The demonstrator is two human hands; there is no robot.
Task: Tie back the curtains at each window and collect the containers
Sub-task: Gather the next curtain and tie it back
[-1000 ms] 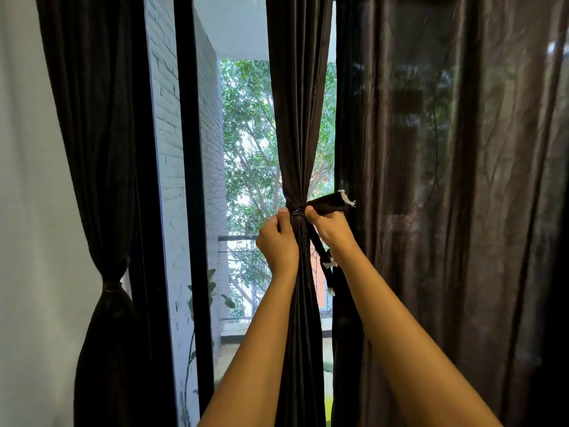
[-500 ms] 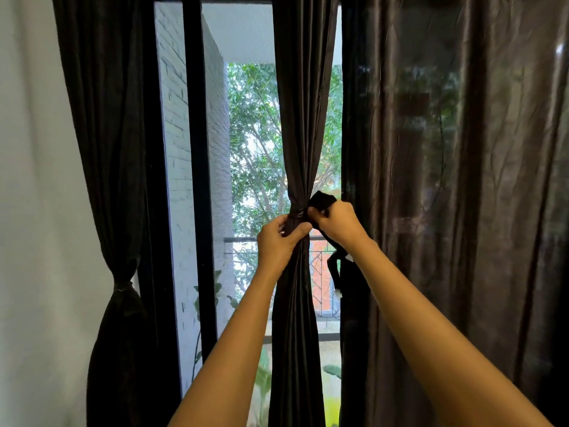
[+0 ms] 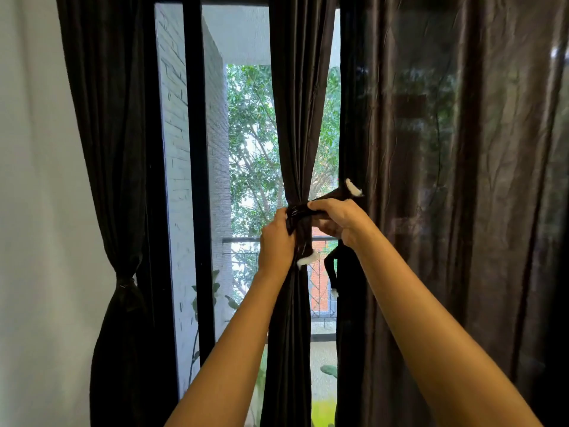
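A dark brown curtain [image 3: 300, 118] hangs gathered in the middle of the window. A dark tie-back strap [image 3: 334, 197] with white ends wraps its waist. My left hand [image 3: 275, 241] grips the gathered curtain and the strap's lower end, whose white tip sticks out below the fist. My right hand [image 3: 338, 218] pinches the strap's other end, which juts up to the right. A second dark strap [image 3: 332, 272] dangles below my right wrist. No containers are in view.
At the left, another dark curtain [image 3: 114, 180] hangs tied at its waist beside a white wall [image 3: 34, 211]. A wide dark curtain [image 3: 462, 211] covers the right side. A black window frame [image 3: 197, 180] stands between them; a balcony railing and trees lie outside.
My right hand has pulled the strap's white-tipped end out to the upper right again. My left hand has closed lower around the curtain waist. The view has shifted slightly.
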